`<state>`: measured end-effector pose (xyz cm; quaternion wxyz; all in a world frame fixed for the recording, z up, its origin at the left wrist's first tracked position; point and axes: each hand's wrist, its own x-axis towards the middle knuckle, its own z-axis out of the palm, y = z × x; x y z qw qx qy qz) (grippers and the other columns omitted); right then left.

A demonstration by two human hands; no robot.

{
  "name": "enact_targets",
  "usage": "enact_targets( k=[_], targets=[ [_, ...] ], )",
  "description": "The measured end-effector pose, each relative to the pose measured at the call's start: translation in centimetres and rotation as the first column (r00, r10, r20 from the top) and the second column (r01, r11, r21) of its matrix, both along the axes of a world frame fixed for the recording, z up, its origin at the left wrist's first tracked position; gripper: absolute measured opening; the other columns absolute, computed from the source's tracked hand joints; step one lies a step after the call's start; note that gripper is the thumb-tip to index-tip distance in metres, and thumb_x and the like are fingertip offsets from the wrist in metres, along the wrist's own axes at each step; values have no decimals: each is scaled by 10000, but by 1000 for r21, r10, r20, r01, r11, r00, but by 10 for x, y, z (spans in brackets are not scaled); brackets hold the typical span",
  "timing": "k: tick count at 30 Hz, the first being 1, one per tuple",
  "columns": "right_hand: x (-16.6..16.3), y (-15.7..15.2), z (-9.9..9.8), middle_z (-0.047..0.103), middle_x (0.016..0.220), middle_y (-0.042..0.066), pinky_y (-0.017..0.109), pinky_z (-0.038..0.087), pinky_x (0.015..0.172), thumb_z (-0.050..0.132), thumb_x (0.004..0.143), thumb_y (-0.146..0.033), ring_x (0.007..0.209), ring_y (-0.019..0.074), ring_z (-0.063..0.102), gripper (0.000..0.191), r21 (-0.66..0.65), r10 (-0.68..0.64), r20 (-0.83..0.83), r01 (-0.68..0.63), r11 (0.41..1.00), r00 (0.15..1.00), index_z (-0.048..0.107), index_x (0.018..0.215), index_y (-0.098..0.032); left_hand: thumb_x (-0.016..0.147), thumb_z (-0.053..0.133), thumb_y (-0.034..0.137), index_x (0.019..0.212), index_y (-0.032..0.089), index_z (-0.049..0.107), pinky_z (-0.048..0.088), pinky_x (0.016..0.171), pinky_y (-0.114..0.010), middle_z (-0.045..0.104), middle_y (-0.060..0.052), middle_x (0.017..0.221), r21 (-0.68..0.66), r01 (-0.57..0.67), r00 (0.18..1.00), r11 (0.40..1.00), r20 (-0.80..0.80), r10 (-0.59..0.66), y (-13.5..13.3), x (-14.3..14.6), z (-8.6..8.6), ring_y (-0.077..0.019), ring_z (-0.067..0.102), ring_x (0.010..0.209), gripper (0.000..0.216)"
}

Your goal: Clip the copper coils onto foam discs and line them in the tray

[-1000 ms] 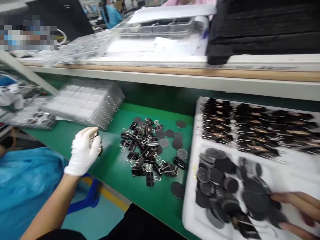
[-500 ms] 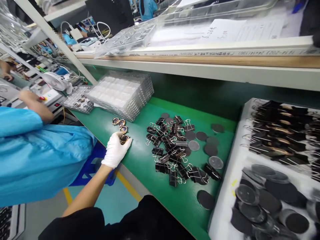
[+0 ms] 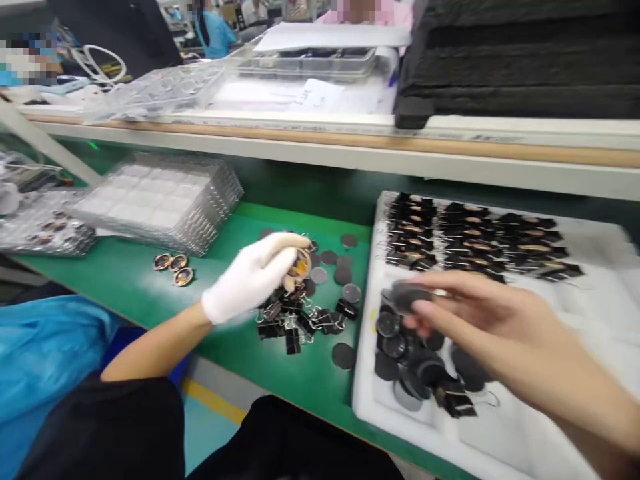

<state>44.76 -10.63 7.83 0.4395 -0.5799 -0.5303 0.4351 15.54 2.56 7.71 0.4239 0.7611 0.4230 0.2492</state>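
My left hand (image 3: pixel 257 270), in a white glove, is closed on a gold-rimmed round part (image 3: pixel 302 267) above a heap of black binder clips (image 3: pixel 293 337). My bare right hand (image 3: pixel 465 310) pinches a dark round disc (image 3: pixel 406 295) between thumb and fingers. Below it, more dark and clear discs (image 3: pixel 425 370) lie in a white foam tray (image 3: pixel 520 427), with a loose binder clip (image 3: pixel 455 398) among them. Rows of clipped pieces (image 3: pixel 470 233) fill the tray's far side. On the green table, 3 gold-rimmed round parts (image 3: pixel 178 262) sit to the left.
A stack of clear plastic trays (image 3: pixel 160 200) stands at the back left. Dark and clear discs (image 3: pixel 343 275) lie between the clips and the foam tray. A shelf (image 3: pixel 320 143) runs across the back, above the table. A person's blue garment (image 3: pixel 55 347) is at the left.
My left hand has lifted a gold-rimmed part and carried it right, over the clips. My right hand has come into view with a disc. The view has turned right.
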Motion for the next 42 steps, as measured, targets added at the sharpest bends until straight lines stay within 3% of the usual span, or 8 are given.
enact_targets(
  k=[9, 15, 19, 22, 25, 29, 33, 42],
  targets=[
    [-21, 34, -1, 599, 848, -14, 307, 602, 582, 896, 770, -397, 681, 164, 658, 420, 185, -206, -120, 226, 956, 971, 570, 1013, -290, 1083, 340, 436, 1383, 175, 584, 570, 706, -272, 713, -42, 894, -51, 379, 901, 924, 247, -356, -9, 92, 11, -145, 688, 742, 467],
    [-10, 38, -14, 623, 1032, 46, 327, 606, 624, 816, 842, -388, 782, 182, 650, 327, 105, -94, -61, 100, 989, 994, 663, 1106, -272, 1051, 439, 370, 1600, 222, 336, 589, 823, -323, 695, -112, 1274, 37, 475, 879, 879, 10, -476, 1, 99, 4, -178, 723, 896, 578],
    [-13, 39, -15, 683, 1094, 55, 327, 603, 671, 739, 916, -333, 858, 198, 681, 172, 141, -35, -1, 35, 989, 999, 709, 1071, -266, 1054, 453, 381, 1665, 242, 104, 571, 795, -311, 748, -64, 1090, 40, 537, 841, 843, -106, -531, 15, 93, 5, -178, 723, 851, 717],
    [-10, 41, -16, 733, 1013, 45, 310, 602, 728, 745, 923, -331, 904, 205, 712, 133, 108, -57, -20, 59, 992, 998, 702, 1011, -241, 1019, 545, 442, 1605, 264, 275, 527, 714, -267, 748, -17, 1055, 83, 600, 767, 795, -341, -543, 27, 82, 16, -151, 705, 797, 669],
    [-3, 44, -17, 753, 951, 31, 295, 606, 748, 775, 904, -343, 864, 189, 725, 149, 93, -128, -43, 132, 987, 991, 708, 993, -243, 958, 622, 538, 1164, 241, 660, 447, 624, -278, 721, 3, 868, 207, 717, 593, 665, -682, -428, 29, 76, 14, -178, 689, 721, 364],
    [6, 48, -21, 752, 1101, 37, 278, 614, 821, 824, 862, -341, 963, 185, 729, 139, 70, -134, -128, 143, 987, 983, 734, 901, -243, 915, 685, 500, 858, 182, 641, 387, 557, -323, 664, -43, 752, 274, 870, 426, 410, -836, -346, 13, 83, -17, -250, 683, 662, 326],
    [9, 52, -27, 706, 1289, 56, 302, 632, 869, 887, 796, -371, 1027, 198, 728, 210, -43, -145, -304, 139, 989, 942, 774, 905, -232, 913, 630, 167, 776, 178, 605, 392, 560, -345, 636, -50, 710, 317, 902, 403, 294, -861, -308, 5, 92, -37, -267, 684, 657, 139],
    [17, 53, -22, 722, 1179, 48, 395, 676, 852, 917, 760, -323, 976, 207, 731, 226, 65, -151, -347, 185, 981, 926, 772, 913, -243, 1033, 484, 448, 874, 209, 640, 398, 627, -329, 652, -22, 759, 401, 766, 539, 503, -827, -160, 35, 73, 0, -216, 668, 670, 327]
  ],
)
